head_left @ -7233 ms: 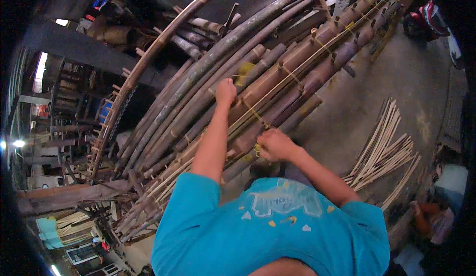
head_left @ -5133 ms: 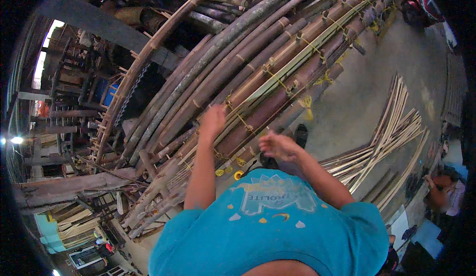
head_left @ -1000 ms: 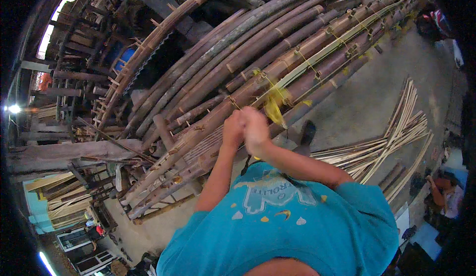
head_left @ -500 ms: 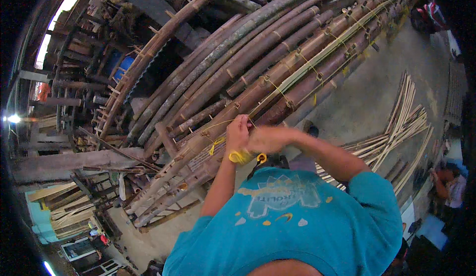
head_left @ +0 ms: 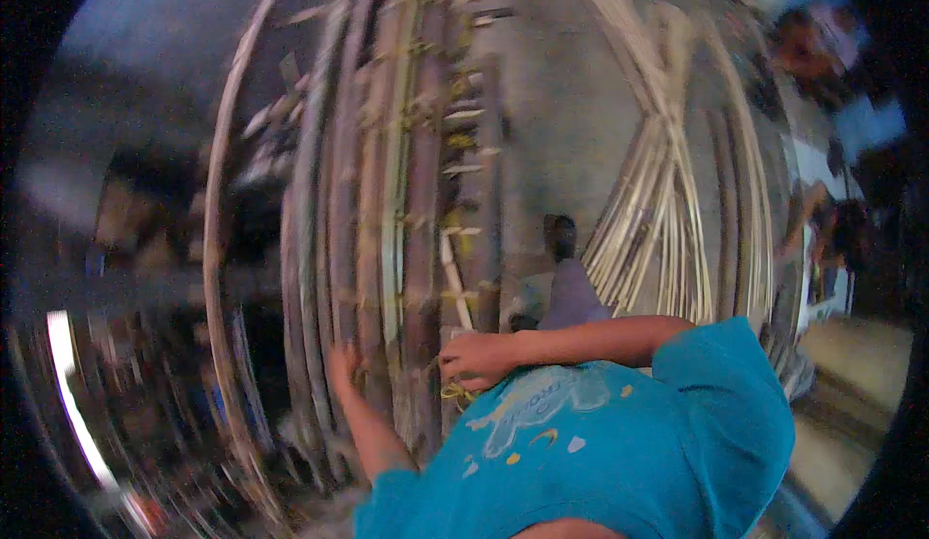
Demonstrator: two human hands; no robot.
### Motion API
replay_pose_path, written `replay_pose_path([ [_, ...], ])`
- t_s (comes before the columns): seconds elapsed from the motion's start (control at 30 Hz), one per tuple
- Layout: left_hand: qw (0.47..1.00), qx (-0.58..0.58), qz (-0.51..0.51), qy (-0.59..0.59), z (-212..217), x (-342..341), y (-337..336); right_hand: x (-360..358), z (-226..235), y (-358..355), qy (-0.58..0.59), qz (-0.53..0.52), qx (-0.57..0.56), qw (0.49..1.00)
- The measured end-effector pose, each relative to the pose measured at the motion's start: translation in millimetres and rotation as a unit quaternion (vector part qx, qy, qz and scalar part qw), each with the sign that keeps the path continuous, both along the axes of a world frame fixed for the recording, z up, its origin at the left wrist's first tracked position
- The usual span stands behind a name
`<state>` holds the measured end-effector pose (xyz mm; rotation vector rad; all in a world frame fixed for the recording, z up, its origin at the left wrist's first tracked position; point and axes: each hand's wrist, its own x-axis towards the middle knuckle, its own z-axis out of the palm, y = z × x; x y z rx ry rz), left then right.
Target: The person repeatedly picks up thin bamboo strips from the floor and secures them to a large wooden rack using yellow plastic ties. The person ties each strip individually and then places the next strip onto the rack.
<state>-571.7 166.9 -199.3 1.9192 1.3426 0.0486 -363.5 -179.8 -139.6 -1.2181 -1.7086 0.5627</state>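
Note:
My right hand (head_left: 479,358) is closed in front of my chest, with loops of yellow cord (head_left: 455,394) hanging from its fingers. Farther left, my left hand (head_left: 345,365) lies at the bamboo poles (head_left: 371,210), its fingers smeared by motion. Long brown poles run away from me side by side, tied at intervals with yellow lashings (head_left: 463,140). A pale green split strip (head_left: 394,249) lies lengthwise between two of them. Just beyond my right hand, a short pale stick (head_left: 457,283) sits against the bundle.
Crossed pale bamboo strips (head_left: 668,152) lie on the concrete floor (head_left: 552,104) to the right. A long curved pole (head_left: 218,249) stands off to the left. Another person (head_left: 823,41) is at the far right. Much of the left side is blurred.
My view has swung round, so the poles now run straight ahead. My hands, close together before, are apart: the left at the poles, the right nearer my chest with the cord.

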Motion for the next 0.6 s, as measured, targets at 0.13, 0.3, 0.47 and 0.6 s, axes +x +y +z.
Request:
replay_pose_path([
  [0.13, 0.844, 0.219, -0.231, 0.431, 109, 99, -15, 98, -75, -49, 0.034, -0.219, -0.156, 0.963],
  [0.3, 0.92, 0.332, -0.188, 0.087, 193, 331, -155, 269, -201, -170, 0.166, -0.481, -0.25, 0.824],
  [0.47, 0.923, 0.054, -0.358, -0.13, 81, 542, -259, 445, -435, -309, 0.24, -0.661, -0.382, 0.599],
  [0.6, 0.919, -0.115, -0.314, 0.207, -18, 688, -400, 560, -569, -427, 0.335, -0.712, -0.478, 0.392],
])
